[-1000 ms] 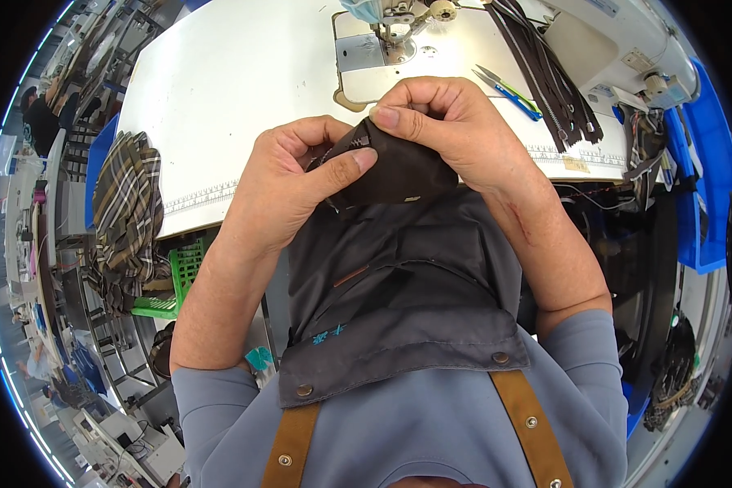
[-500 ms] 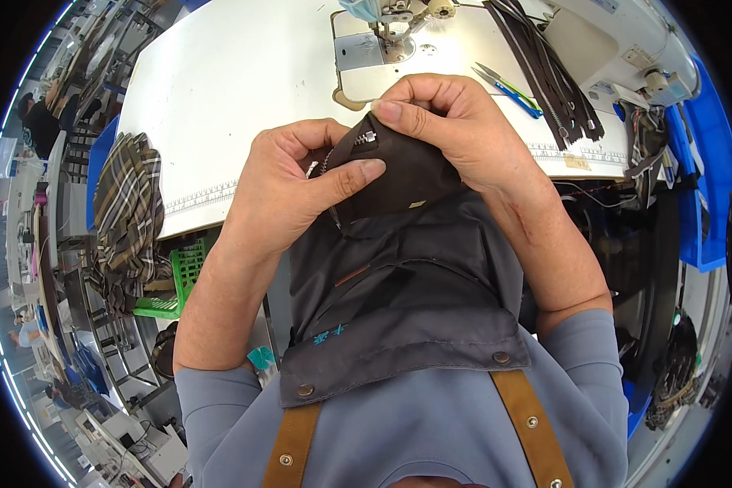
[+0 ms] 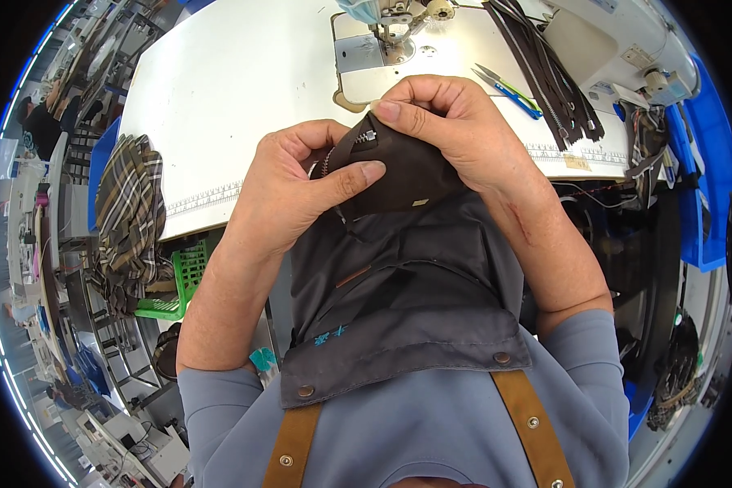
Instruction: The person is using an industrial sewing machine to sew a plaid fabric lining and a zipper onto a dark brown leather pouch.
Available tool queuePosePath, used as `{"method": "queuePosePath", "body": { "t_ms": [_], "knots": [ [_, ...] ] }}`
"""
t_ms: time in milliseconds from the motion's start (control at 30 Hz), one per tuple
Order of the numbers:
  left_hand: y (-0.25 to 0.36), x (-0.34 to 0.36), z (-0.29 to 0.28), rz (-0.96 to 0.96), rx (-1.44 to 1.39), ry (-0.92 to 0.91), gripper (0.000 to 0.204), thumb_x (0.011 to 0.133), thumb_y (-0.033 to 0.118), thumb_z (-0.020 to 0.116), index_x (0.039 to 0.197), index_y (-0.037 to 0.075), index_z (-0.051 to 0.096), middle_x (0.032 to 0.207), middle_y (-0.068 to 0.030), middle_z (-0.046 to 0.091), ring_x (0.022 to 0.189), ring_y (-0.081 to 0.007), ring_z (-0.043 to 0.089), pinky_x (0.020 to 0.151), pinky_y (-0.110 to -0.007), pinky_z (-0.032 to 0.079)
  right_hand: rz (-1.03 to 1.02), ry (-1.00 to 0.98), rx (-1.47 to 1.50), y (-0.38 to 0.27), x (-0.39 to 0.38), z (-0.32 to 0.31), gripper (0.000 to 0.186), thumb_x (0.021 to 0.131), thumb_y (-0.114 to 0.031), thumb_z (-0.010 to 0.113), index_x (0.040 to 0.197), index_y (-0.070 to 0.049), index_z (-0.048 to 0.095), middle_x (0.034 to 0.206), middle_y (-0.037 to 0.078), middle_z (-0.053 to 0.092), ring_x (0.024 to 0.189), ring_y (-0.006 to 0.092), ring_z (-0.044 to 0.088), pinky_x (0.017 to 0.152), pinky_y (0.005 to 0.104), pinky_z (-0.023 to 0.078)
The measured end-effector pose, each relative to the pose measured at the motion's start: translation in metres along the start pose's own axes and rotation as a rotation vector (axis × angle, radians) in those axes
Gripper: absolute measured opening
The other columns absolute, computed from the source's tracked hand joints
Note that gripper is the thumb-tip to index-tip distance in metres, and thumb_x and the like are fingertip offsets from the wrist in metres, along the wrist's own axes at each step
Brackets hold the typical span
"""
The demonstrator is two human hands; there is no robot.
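Both hands hold up a dark brown piece of fabric in front of the sewing table. A metal zipper runs along its edge, with the end of its teeth facing up. My left hand is closed on the zipper side, its thumb lying across the brown cloth. At the top corner my right hand pinches the fabric between thumb and fingers. A small pale tag shows low on the cloth. The fingers behind the fabric are mostly hidden.
Beyond my hands stands a sewing machine on the white table. Thread snips and several dark zippers lie to the right. Plaid fabric hangs at the left edge, above a green basket. A blue bin is far right.
Both hands keep their hold on the brown fabric almost unmoved. The lower part of the cloth and its pale tag have shifted very slightly.
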State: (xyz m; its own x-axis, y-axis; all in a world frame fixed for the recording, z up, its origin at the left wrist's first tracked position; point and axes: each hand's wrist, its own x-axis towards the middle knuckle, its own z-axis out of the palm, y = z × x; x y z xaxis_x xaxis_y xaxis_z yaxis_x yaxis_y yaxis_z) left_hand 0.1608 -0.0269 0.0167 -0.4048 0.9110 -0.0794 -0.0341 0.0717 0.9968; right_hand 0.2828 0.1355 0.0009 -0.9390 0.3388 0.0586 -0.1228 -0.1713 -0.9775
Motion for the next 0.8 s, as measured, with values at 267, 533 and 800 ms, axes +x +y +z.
{"method": "queuePosePath", "body": {
  "t_ms": [267, 533, 800],
  "knots": [
    [-0.0066, 0.006, 0.0038, 0.056, -0.153, 0.136, 0.016, 0.086, 0.012, 0.072, 0.094, -0.002, 0.069, 0.08, -0.0013, 0.067, 0.07, -0.0045, 0.058, 0.066, -0.019, 0.046, -0.041, 0.035, -0.032, -0.0007, -0.0002, 0.0, 0.017, 0.091, -0.016, 0.067, 0.092, 0.001, 0.068, 0.08, -0.001, 0.065, 0.07, 0.0027, 0.056, 0.065, 0.0177, 0.045],
    [-0.0045, 0.0048, 0.0001, 0.065, -0.028, 0.131, 0.015, 0.087, 0.011, 0.07, 0.093, -0.003, 0.069, 0.079, -0.0028, 0.068, 0.07, -0.0044, 0.058, 0.064, -0.018, 0.046, -0.08, 0.055, -0.124, 0.0008, -0.0008, 0.0016, 0.019, 0.087, -0.019, 0.072, 0.089, -0.001, 0.071, 0.074, -0.001, 0.065, 0.068, 0.0027, 0.055, 0.063, 0.0186, 0.043],
    [-0.0032, 0.0078, -0.0018, 0.039, -0.029, 0.076, 0.015, 0.087, 0.01, 0.07, 0.094, -0.003, 0.069, 0.082, -0.004, 0.069, 0.072, -0.0053, 0.059, 0.067, -0.019, 0.047, -0.048, 0.049, -0.239, 0.0013, -0.0028, -0.0008, 0.019, 0.088, -0.02, 0.071, 0.088, -0.001, 0.069, 0.071, -0.002, 0.064, 0.067, 0.0029, 0.052, 0.06, 0.0192, 0.041]
  ]
}}
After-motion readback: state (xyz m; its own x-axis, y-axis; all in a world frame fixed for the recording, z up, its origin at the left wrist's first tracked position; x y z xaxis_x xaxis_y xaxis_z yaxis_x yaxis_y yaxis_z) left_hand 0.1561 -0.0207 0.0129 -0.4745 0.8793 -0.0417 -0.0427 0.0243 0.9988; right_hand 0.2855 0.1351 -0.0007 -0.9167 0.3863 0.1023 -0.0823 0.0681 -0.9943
